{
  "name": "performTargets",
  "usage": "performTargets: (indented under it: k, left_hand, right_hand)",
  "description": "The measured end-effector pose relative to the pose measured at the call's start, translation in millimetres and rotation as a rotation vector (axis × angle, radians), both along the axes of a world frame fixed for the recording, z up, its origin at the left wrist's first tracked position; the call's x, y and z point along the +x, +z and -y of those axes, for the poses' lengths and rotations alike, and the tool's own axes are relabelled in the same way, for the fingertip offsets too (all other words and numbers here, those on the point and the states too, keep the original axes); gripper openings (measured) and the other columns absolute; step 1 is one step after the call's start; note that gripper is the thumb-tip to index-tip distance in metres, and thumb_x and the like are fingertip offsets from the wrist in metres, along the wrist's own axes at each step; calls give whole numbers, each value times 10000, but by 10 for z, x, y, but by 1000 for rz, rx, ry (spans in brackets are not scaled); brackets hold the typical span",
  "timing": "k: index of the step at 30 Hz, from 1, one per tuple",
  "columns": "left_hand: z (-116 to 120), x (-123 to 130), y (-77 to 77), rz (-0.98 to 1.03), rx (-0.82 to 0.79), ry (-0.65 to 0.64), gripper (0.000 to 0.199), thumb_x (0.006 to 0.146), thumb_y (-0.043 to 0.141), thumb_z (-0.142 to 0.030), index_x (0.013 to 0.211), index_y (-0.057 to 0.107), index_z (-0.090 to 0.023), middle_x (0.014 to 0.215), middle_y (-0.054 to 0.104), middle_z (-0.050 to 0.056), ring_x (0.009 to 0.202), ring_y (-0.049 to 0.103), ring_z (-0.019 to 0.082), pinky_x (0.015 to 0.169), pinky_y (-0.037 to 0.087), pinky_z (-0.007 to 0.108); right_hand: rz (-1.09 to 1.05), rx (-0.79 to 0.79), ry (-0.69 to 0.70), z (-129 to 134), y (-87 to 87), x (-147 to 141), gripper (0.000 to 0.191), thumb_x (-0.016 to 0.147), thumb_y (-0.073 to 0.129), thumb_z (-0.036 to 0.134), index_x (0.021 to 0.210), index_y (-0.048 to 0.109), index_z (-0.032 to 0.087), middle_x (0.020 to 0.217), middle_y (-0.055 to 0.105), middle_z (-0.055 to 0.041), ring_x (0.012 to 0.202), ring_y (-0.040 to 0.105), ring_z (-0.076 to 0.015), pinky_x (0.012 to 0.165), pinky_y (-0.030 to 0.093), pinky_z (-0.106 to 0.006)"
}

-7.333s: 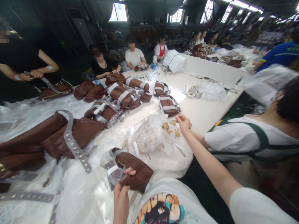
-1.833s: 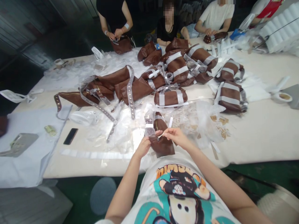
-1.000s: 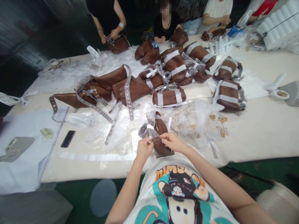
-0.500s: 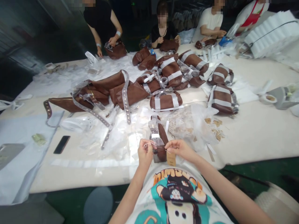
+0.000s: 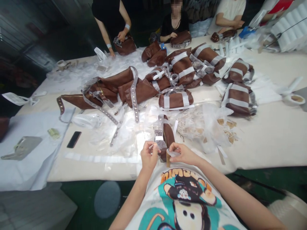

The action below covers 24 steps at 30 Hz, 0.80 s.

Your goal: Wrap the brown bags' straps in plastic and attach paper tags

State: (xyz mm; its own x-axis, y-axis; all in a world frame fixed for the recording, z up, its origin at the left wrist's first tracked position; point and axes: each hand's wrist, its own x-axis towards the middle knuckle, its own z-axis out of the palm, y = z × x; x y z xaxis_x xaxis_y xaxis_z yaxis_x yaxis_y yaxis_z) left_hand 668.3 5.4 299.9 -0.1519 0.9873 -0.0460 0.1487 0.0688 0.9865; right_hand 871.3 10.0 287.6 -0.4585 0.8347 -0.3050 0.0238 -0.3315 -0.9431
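Note:
A small brown bag (image 5: 169,132) lies upright-lengthwise at the table's near edge, a plastic-wrapped strap with a white band along its left side. My left hand (image 5: 150,155) is at its lower left, fingers pinched on a thin white string (image 5: 151,146). At its lower right, my right hand (image 5: 182,153) pinches a whitish, translucent piece (image 5: 173,154). A tan card tag (image 5: 168,159) hangs edge-on between the hands, beside the bag's lower end. The fingertips partly hide the string.
Several brown bags (image 5: 183,68) with white bands lie beyond. Studded straps (image 5: 135,95), plastic bags and a heap of stringed tags (image 5: 192,124) surround the work. A phone (image 5: 74,139) lies left. People handle bags across the table.
The view has shifted, so the table contents appear further right. The tan tag has turned from face-on to edge-on, and a translucent piece now shows in my right hand's fingers.

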Motion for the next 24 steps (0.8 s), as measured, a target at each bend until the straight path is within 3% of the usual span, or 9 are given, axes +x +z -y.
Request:
performTargets:
  k: [3,5,9,11,14,17,24]
  left_hand:
    - [-22,-18,-13,47,-63,-48,289,893,635,-480,870,550,-204,639,657,-12,575,663,134,463,462,189]
    - [-25,-53,-22,67,-70,-76,292,885,649,-472,859,557,-196,679,674,1,596,673,131,468,471,184]
    - [-13,-129,-55,107,-110,-146,299,853,690,-455,842,564,-184,763,691,16,587,673,117,459,473,178]
    - [-11,-150,-80,123,-163,-178,320,810,732,-454,814,565,-182,718,674,2,542,654,109,452,470,178]
    - [-25,-170,-105,157,-240,-207,348,732,795,-446,771,576,-179,637,650,-17,500,629,102,466,478,185]
    - [-56,-222,-108,187,-281,-210,355,699,815,-449,763,599,-176,640,677,-1,518,641,109,495,493,197]
    - [-59,-510,-110,60,-329,-246,297,730,786,-432,799,657,-173,742,743,43,682,715,172,560,511,231]
  right_hand:
    - [140,176,-55,32,-24,-103,216,736,755,271,871,603,198,856,644,-8,787,600,-171,722,466,-284]
    - [262,222,-12,51,11,-146,165,778,722,280,889,628,202,837,661,-10,752,599,-169,698,455,-283]
    - [443,243,129,65,120,-202,360,695,839,393,950,656,217,798,680,3,685,594,-167,602,405,-258]
    - [493,234,168,52,137,-245,351,680,846,399,910,660,210,778,691,-1,685,610,-174,587,394,-250]
    - [583,265,210,18,106,-327,153,731,749,254,853,678,194,785,721,-25,703,639,-186,608,400,-254]
    - [610,305,234,-1,39,-371,130,738,655,154,852,710,186,818,744,-47,739,661,-204,650,419,-269]
    - [546,438,10,-3,-103,-253,210,793,535,87,903,680,191,925,718,-54,825,649,-193,757,454,-294]
